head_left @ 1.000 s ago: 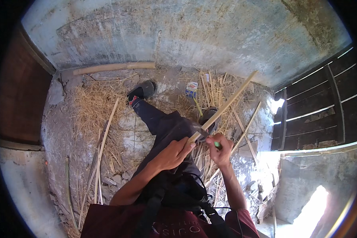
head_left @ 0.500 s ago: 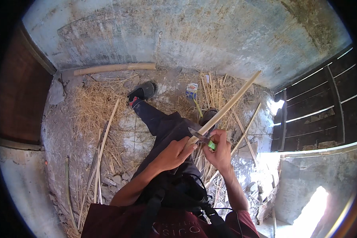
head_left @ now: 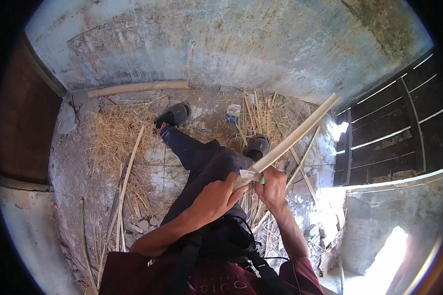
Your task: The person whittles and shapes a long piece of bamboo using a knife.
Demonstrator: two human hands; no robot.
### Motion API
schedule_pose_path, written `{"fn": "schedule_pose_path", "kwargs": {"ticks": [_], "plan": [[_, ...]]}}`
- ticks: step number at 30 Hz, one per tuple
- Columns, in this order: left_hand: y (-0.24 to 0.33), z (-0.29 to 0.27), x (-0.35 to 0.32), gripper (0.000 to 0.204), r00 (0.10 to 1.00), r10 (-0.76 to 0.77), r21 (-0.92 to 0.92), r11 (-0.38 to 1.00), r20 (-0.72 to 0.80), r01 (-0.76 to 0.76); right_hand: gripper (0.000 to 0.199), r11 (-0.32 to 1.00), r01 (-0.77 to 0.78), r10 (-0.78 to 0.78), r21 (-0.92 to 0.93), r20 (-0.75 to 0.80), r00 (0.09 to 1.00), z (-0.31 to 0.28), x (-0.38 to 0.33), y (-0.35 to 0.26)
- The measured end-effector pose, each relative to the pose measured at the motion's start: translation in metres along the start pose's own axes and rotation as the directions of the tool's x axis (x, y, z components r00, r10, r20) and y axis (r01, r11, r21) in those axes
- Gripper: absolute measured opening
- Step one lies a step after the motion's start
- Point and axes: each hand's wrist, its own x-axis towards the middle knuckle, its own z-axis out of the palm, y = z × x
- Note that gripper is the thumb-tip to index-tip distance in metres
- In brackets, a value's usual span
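A stained concrete wall (head_left: 231, 44) curves across the far side of the yard, with a dark slatted gate (head_left: 394, 132) standing to the right of it and a brown door (head_left: 15, 128) to the left. The floor (head_left: 79, 162) below is cracked and littered with dry straw (head_left: 113, 142), thin split strips (head_left: 128, 167) and rubble, and a thick bamboo pole (head_left: 138, 88) lies along the foot of the wall at far left. The person sits on the floor with both legs in dark trousers (head_left: 206, 167) stretched away toward the wall, a dark shoe (head_left: 171, 117) on the left foot and another on the right. Across the lap lies the pale bamboo stick (head_left: 295, 135), its long axis running from the hands at the near end up and away to the far right, where its tip rises free above the straw. The left hand (head_left: 216, 196) wraps the near end of the stick, fingers curled round it from the left in a closed grip. The right hand (head_left: 273, 189) sits just to the right of it, touching the same end, fingers closed on a small tool with a green handle (head_left: 262, 181); its blade I cannot make out, though a pale sliver curls off the stick right there. So both hands meet at the near end, and the whole length of the stick lies far and right of them. A small carton (head_left: 234, 114) sits in the straw beyond the knees.
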Motion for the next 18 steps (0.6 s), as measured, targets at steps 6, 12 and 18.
{"fn": "schedule_pose_path", "kwargs": {"ticks": [6,12,18], "plan": [[0.009,-0.002,-0.007,0.045,1.000,0.031,0.016,0.999,-0.001,-0.031,0.033,0.999,0.041,-0.043,-0.024,-0.064,0.997,-0.008,0.004,0.003],[0.014,-0.006,-0.012,0.045,0.999,0.047,0.071,0.996,-0.021,-0.045,0.031,1.000,0.029,-0.029,0.000,-0.069,0.997,-0.008,0.000,0.005],[0.013,-0.009,-0.018,0.045,0.999,0.039,0.098,0.995,-0.033,-0.036,0.026,1.000,0.020,-0.022,-0.015,-0.160,0.987,0.004,0.002,0.015]]}}
